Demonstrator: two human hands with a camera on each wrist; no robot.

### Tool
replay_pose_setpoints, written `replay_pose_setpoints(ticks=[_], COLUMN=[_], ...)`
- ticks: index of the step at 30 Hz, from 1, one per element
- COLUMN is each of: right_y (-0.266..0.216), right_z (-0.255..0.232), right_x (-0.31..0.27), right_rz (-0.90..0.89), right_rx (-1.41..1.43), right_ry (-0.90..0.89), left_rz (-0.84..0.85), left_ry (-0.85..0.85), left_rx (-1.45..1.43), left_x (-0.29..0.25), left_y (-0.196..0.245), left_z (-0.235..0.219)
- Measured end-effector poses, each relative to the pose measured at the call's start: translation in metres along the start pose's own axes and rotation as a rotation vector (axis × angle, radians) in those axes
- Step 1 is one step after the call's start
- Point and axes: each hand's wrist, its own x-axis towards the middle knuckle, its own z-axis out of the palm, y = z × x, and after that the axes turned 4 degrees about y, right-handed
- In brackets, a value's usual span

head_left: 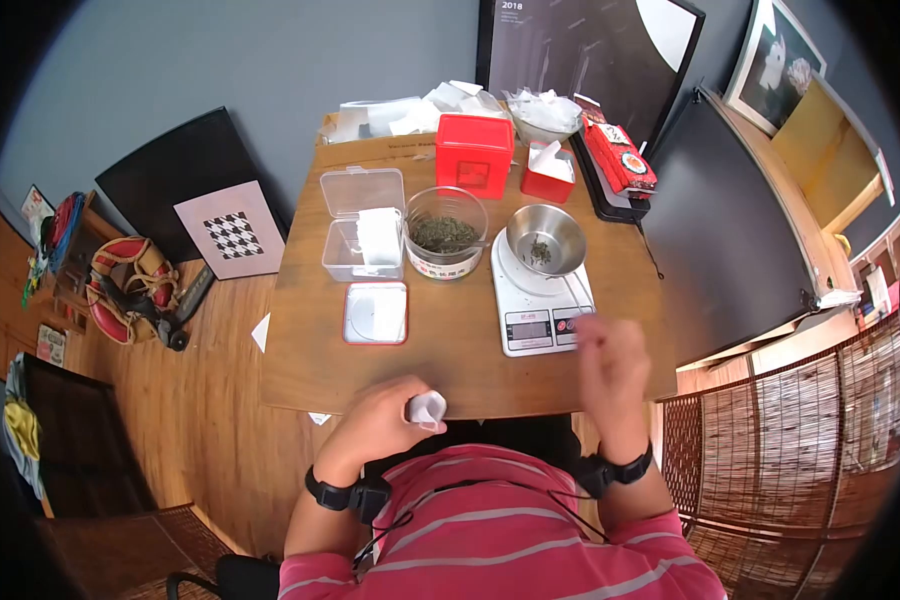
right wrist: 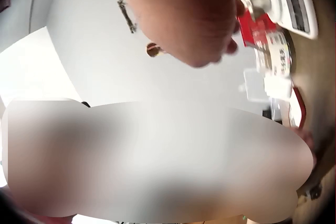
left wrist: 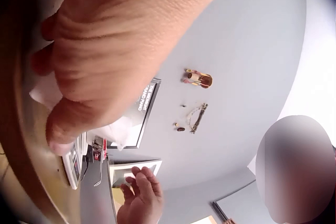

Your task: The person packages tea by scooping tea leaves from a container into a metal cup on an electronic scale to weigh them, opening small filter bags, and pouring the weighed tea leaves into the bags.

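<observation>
My left hand [head_left: 382, 418] grips a small white pouch [head_left: 427, 408] by the table's front edge, its mouth facing up. In the left wrist view, part of the white pouch [left wrist: 46, 94] shows beyond the thumb. My right hand [head_left: 613, 368], blurred, hovers by the front right corner of a white kitchen scale [head_left: 510, 295]. In the left wrist view that right hand [left wrist: 142, 195] has loosely bent fingers and nothing in them. On the scale sits a steel pan [head_left: 560, 228] with a few dried leaves [head_left: 540, 252] in it.
A glass bowl of dried leaves [head_left: 445, 237] stands left of the scale. Beside it are a clear plastic box [head_left: 345, 255] with white pouches and a red-rimmed lid [head_left: 375, 312]. Red tins [head_left: 470, 150], a red packet [head_left: 618, 158] and a cardboard box [head_left: 370, 155] line the back.
</observation>
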Motion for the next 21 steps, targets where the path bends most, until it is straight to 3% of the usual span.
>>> replay_pose_setpoints(ticks=[2,3,5,6,7,9,14,19,21], right_y=[0.018,0.032,0.069,0.069,0.068,0.063,0.055,0.006,-0.015], right_z=[-0.002,0.005,0.031,0.037,0.038,0.038,0.01,-0.024,-0.026], right_x=[0.026,0.026,0.015,0.017,0.018,0.021,-0.007,-0.019,-0.017], right_rz=[-0.121,-0.123,0.352,0.499,0.493,0.896,0.935,0.884,0.866], right_rx=[-0.311,-0.317,-0.005,0.131,0.131,0.541,0.767,0.531,0.531], right_ry=[0.12,0.121,-0.071,-0.143,-0.14,-0.284,-0.228,-0.376,-0.421], left_rz=[-0.032,-0.068,-0.025,0.015,0.019,0.037,-0.027,-0.243,-0.221], left_ry=[0.002,-0.001,0.003,0.013,0.018,0.039,0.156,0.224,0.267], left_rx=[0.001,0.003,-0.029,-0.056,-0.056,-0.088,-0.2,-0.271,-0.262], left_x=[-0.003,-0.004,-0.002,0.0,0.0,0.002,-0.015,-0.024,-0.018], left_y=[0.015,0.021,0.029,0.031,0.031,0.026,-0.011,-0.038,-0.039], left_z=[-0.006,-0.007,-0.004,-0.004,-0.004,-0.002,-0.001,0.001,0.008])
